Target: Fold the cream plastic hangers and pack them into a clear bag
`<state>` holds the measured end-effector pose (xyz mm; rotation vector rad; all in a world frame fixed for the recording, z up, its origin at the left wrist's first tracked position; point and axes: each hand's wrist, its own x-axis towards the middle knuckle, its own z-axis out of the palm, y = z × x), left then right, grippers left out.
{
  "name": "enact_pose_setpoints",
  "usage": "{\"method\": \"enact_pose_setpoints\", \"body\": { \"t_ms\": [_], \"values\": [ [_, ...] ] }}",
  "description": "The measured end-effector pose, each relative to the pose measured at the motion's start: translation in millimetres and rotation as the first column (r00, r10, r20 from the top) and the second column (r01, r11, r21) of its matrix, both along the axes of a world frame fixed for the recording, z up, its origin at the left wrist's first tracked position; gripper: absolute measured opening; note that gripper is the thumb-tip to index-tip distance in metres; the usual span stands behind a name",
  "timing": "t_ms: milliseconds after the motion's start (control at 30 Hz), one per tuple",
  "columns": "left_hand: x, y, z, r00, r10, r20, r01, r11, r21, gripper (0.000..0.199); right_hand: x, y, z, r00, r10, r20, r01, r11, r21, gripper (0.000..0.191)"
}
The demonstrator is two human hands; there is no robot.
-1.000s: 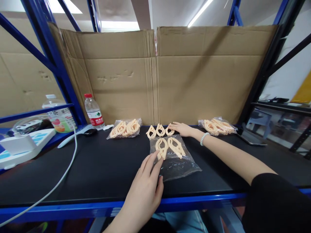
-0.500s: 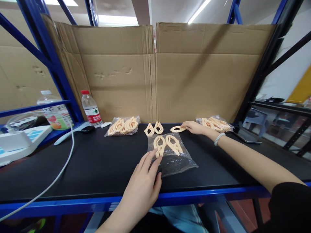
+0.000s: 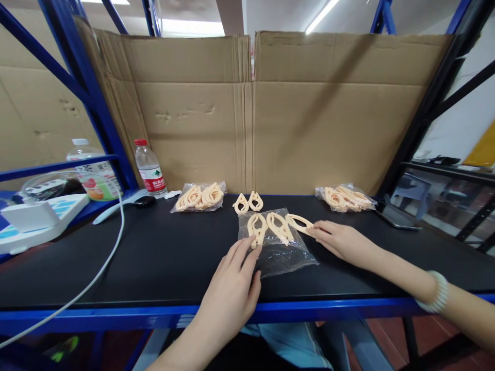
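A clear plastic bag (image 3: 284, 260) lies flat on the black tabletop, with two cream folding hangers (image 3: 279, 228) showing on or inside it; I cannot tell which. My left hand (image 3: 234, 286) rests at the bag's left side, fingers stretched out, fingertips touching the lower end of the left hanger (image 3: 257, 228). Between the fingertips of my right hand (image 3: 342, 241) is the right end of another cream folding hanger (image 3: 299, 222), its far end over the bag's upper right edge. Two more small looped cream pieces (image 3: 248, 203) lie just behind the bag.
Filled bags of cream pieces lie at back left (image 3: 199, 197) and back right (image 3: 346, 198). Left stand a water bottle (image 3: 150, 170), a brush-like handled tool (image 3: 118, 207) and a power strip (image 3: 46, 221) with a white cable (image 3: 112, 252). A dark flat device (image 3: 400, 216) lies right. Cardboard (image 3: 193, 113) walls the back.
My right hand has drawn the hanger from behind the bag toward me, to the bag's right edge. My left hand has stayed at the bag. The view has shifted slightly.
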<state>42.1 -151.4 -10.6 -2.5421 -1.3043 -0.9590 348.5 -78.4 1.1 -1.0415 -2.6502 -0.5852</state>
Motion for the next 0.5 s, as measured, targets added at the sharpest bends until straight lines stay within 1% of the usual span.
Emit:
{"method": "enact_pose_setpoints", "body": {
  "t_ms": [67,133,233,300,367,433,500],
  "values": [
    [0,0,0.1,1.0,0.004,-0.002,-0.004,1.0,-0.008,0.041,-2,-35,0.1,1.0,0.019,0.02,-0.02,0.999,0.034,0.033],
    [0,0,0.1,1.0,0.004,0.001,-0.004,1.0,-0.01,0.041,-4,-66,-1.8,0.999,0.042,0.0,-0.042,0.998,0.051,0.034],
    [0,1,0.0,1.0,0.004,0.004,-0.004,1.0,-0.011,0.041,-2,-99,-9.5,0.996,0.059,-0.07,-0.057,0.998,0.025,0.037],
    [0,1,0.0,1.0,0.008,-0.002,-0.008,1.0,-0.02,0.042,2,-112,-16.2,0.991,0.086,-0.105,-0.082,0.996,0.042,0.04],
    [0,1,0.1,1.0,0.013,-0.012,-0.013,0.999,-0.03,0.044,7,-120,-21.0,0.983,0.139,-0.12,-0.128,0.987,0.099,0.045],
    [0,1,0.5,1.0,0.016,-0.021,-0.016,0.999,-0.035,0.047,12,-125,-21.8,0.976,0.183,-0.117,-0.164,0.975,0.152,0.051],
    [0,1,1.1,1.0,0.009,-0.022,-0.01,0.999,-0.034,0.048,16,-130,-18.9,0.975,0.191,-0.11,-0.169,0.968,0.185,0.052]
  ]
}}
